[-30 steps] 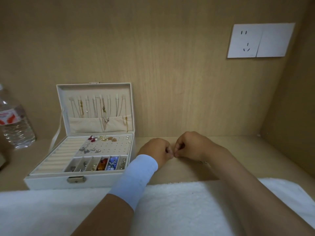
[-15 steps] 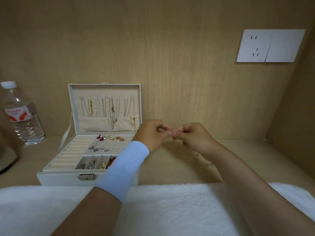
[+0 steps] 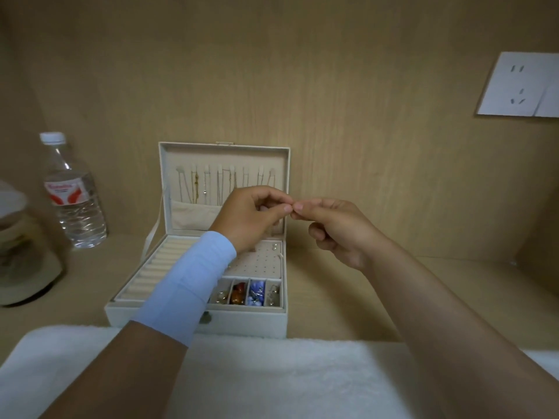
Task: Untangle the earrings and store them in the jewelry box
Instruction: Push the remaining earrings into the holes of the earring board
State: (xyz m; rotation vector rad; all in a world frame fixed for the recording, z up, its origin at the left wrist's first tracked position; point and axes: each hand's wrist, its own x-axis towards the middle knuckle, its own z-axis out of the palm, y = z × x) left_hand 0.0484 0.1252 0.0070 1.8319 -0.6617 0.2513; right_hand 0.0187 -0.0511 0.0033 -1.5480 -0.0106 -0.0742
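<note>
The white jewelry box (image 3: pixel 248 326) stands open on the wooden shelf, with chains hanging in its raised lid (image 3: pixel 223 155) and small pieces in the front compartments. My left hand (image 3: pixel 254 213), with a light blue sleeve on its wrist, hovers above the box's earring panel. My right hand (image 3: pixel 335 228) meets it fingertip to fingertip, just right of the lid. Both hands pinch something tiny between thumb and forefinger, and the earring itself is hidden by the fingertips.
A clear water bottle (image 3: pixel 75 204) stands left of the box, with a rounded beige object (image 3: pixel 21 261) at the far left edge. A white towel (image 3: pixel 272 379) covers the near edge. A wall socket (image 3: pixel 520 86) sits on the back panel at upper right.
Both hands have lifted off the shelf and moved left, from right of the box to above it, fingertips still pinched together. The view has shifted with them.
</note>
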